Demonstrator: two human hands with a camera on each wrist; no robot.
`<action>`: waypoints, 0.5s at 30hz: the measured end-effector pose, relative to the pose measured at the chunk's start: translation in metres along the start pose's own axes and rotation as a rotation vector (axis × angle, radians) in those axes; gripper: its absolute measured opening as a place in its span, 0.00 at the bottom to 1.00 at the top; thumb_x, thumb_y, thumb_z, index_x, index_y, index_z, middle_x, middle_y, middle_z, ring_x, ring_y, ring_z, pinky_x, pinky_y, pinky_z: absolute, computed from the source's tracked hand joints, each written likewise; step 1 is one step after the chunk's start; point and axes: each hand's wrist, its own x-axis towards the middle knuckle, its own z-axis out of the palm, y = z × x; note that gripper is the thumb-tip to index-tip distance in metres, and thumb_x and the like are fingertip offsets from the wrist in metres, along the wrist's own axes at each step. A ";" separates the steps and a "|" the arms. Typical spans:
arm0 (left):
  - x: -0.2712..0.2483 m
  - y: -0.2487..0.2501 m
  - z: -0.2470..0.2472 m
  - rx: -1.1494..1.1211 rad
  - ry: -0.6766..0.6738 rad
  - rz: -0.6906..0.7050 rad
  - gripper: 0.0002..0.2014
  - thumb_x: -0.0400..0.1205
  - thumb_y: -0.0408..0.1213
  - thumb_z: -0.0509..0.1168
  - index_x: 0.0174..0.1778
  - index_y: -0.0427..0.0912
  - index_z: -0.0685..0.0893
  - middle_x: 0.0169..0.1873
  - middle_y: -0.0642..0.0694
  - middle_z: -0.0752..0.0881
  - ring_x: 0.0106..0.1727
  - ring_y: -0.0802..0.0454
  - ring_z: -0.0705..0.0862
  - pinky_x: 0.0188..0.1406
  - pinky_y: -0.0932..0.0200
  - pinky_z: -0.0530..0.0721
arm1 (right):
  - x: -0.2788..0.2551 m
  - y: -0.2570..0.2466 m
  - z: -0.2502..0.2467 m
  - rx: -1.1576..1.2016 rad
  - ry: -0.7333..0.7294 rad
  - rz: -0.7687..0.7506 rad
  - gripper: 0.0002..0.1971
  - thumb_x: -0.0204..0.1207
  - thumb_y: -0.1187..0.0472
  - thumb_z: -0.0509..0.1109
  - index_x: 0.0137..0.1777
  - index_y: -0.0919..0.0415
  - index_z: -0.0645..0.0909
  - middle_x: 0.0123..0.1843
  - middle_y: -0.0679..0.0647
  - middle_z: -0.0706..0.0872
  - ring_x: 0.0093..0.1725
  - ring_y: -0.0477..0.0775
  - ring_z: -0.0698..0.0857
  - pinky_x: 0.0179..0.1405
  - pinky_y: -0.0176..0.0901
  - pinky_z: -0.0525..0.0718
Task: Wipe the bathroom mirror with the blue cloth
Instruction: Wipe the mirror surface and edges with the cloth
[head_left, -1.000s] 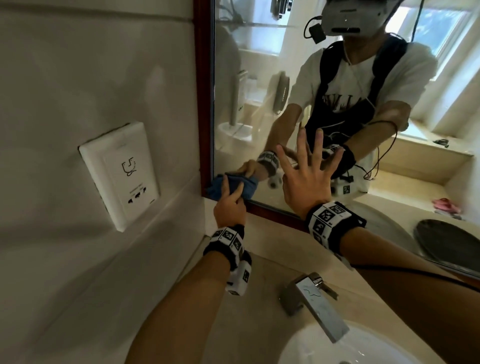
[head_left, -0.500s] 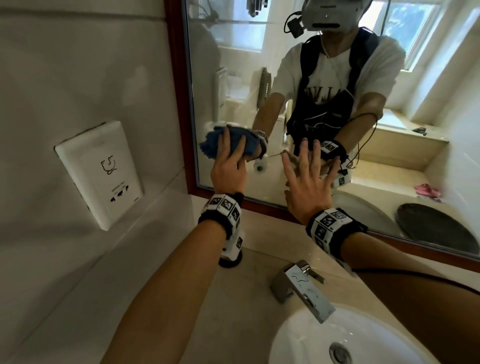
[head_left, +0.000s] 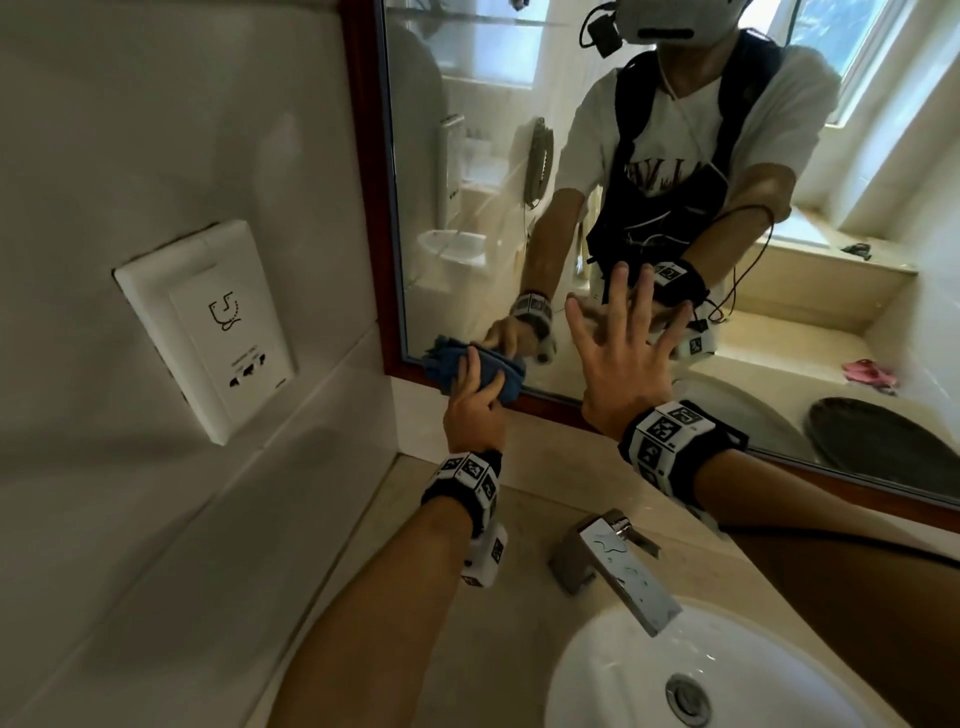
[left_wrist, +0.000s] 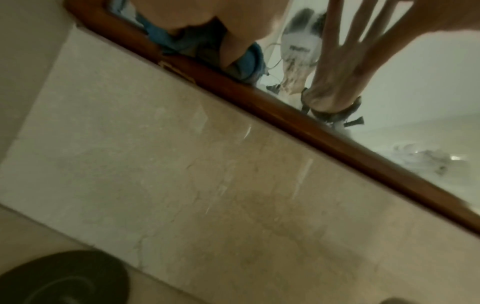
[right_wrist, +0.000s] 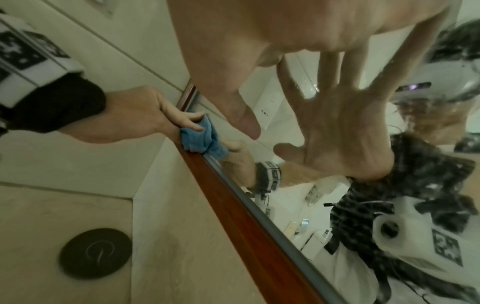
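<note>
The wood-framed mirror (head_left: 467, 156) hangs above the counter. My left hand (head_left: 475, 408) grips the bunched blue cloth (head_left: 460, 364) and presses it on the glass at the lower left corner, right above the bottom frame. In the right wrist view the left hand (right_wrist: 145, 115) has its fingers bent over the cloth (right_wrist: 200, 139). In the blurred left wrist view the cloth (left_wrist: 168, 41) shows under the palm. My right hand (head_left: 623, 353) lies flat on the glass to the right of the cloth, fingers spread, holding nothing.
A chrome faucet (head_left: 613, 561) and a white basin (head_left: 623, 675) sit below my right forearm. A white socket plate (head_left: 208, 332) is on the left wall. A dark round disc (right_wrist: 95, 253) lies on the beige counter (head_left: 415, 571).
My left hand carried the cloth up the mirror's left side and has come back down to the lower left corner. The right hand has stayed spread on the glass.
</note>
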 end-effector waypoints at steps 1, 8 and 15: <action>0.002 0.008 -0.002 -0.024 0.027 -0.016 0.17 0.77 0.25 0.62 0.57 0.41 0.89 0.74 0.37 0.73 0.70 0.33 0.77 0.41 0.48 0.88 | -0.001 0.000 -0.003 -0.019 -0.022 0.001 0.56 0.60 0.54 0.75 0.85 0.49 0.44 0.83 0.73 0.34 0.80 0.79 0.33 0.68 0.88 0.49; 0.070 0.092 -0.036 -0.190 0.196 -0.146 0.17 0.82 0.25 0.63 0.66 0.41 0.83 0.75 0.45 0.74 0.68 0.49 0.77 0.57 0.78 0.68 | -0.010 0.017 -0.015 -0.025 -0.104 -0.070 0.52 0.64 0.55 0.73 0.85 0.47 0.47 0.84 0.67 0.30 0.80 0.74 0.28 0.70 0.85 0.49; 0.127 0.151 -0.061 -0.340 0.371 0.110 0.18 0.73 0.19 0.64 0.53 0.39 0.91 0.63 0.39 0.84 0.60 0.55 0.79 0.54 0.88 0.66 | -0.020 0.042 -0.027 0.027 -0.065 -0.070 0.51 0.63 0.51 0.75 0.85 0.47 0.51 0.85 0.65 0.33 0.80 0.73 0.28 0.71 0.86 0.39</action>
